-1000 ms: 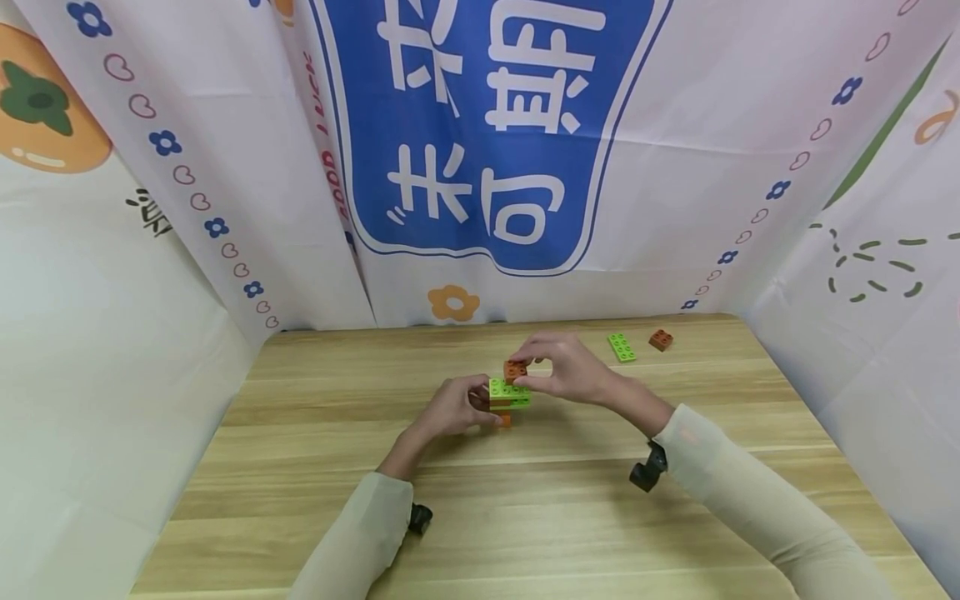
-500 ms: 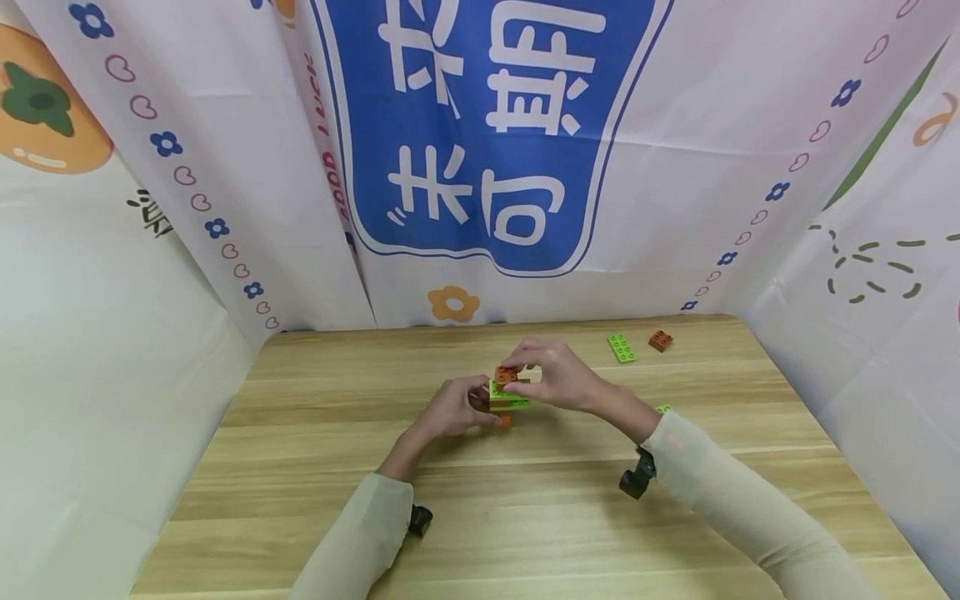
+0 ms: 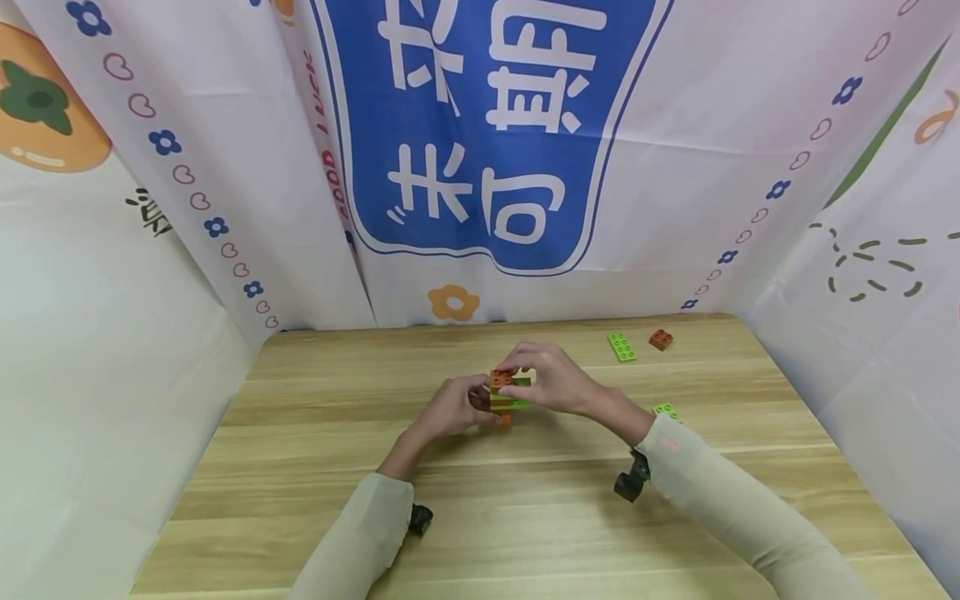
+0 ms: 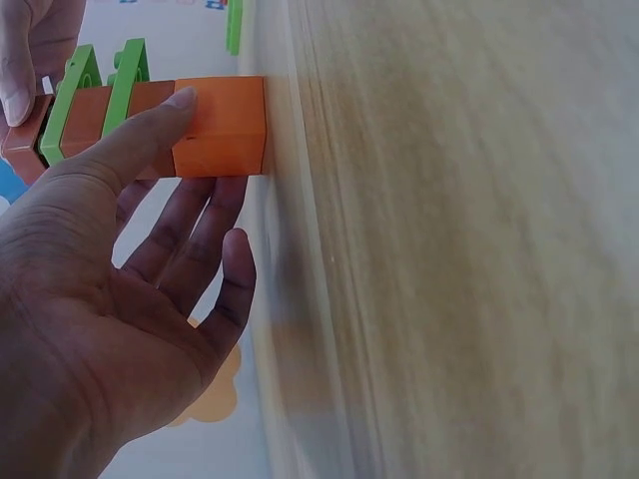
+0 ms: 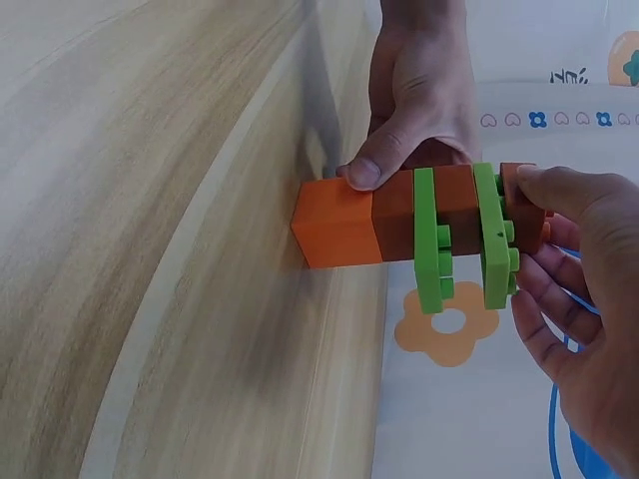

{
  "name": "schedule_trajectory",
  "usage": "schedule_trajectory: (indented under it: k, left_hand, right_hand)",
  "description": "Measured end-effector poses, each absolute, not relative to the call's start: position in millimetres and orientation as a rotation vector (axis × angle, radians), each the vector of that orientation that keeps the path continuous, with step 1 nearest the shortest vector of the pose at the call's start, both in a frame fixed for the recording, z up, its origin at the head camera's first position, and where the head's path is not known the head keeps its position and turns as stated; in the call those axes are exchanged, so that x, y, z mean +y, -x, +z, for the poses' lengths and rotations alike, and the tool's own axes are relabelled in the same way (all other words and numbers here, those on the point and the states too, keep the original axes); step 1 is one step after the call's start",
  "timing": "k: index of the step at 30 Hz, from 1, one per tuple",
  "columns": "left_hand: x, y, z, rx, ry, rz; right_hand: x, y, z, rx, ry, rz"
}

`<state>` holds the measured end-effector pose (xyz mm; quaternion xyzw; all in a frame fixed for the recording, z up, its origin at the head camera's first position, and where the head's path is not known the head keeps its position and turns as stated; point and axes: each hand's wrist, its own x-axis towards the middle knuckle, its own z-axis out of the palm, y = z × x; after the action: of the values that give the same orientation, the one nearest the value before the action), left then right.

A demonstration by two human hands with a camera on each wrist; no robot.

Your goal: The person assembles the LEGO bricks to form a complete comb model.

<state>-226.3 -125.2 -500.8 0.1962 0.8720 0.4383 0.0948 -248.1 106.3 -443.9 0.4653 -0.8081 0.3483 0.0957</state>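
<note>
A stack of toy building blocks (image 5: pixel 339 225) stands upright on the table, an orange block lowest, with brown blocks and two green plates alternating above. My left hand (image 3: pixel 448 408) grips it low down; in the left wrist view its thumb (image 4: pixel 150 130) lies across the orange and brown blocks. My right hand (image 3: pixel 555 379) pinches a brown building block (image 3: pixel 501 381) at the top. In the left wrist view, a thin dark gap shows between this block and the upper green plate (image 4: pixel 70 105). Both green plates (image 5: pixel 427 239) overhang the stack on one side, studs showing.
At the back right of the table (image 3: pixel 510 533) lie a green plate (image 3: pixel 622 347) and a loose brown block (image 3: pixel 661 339). Another green piece (image 3: pixel 665 412) is partly hidden by the right sleeve. A printed cloth (image 3: pixel 480 292) hangs behind the table.
My right hand has moved slightly left and down, bringing the brown block from above the green plate's middle to its left end. My left hand has stayed on the stack.
</note>
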Motion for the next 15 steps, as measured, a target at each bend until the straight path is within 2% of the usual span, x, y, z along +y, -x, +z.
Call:
schedule_trajectory:
  k: [15]
  left_hand:
    - [-125.1,226.4,-500.6,2.570,-0.576,1.326]
  right_hand:
    - [105.5,246.2,-439.0,-2.452,-1.365,1.029]
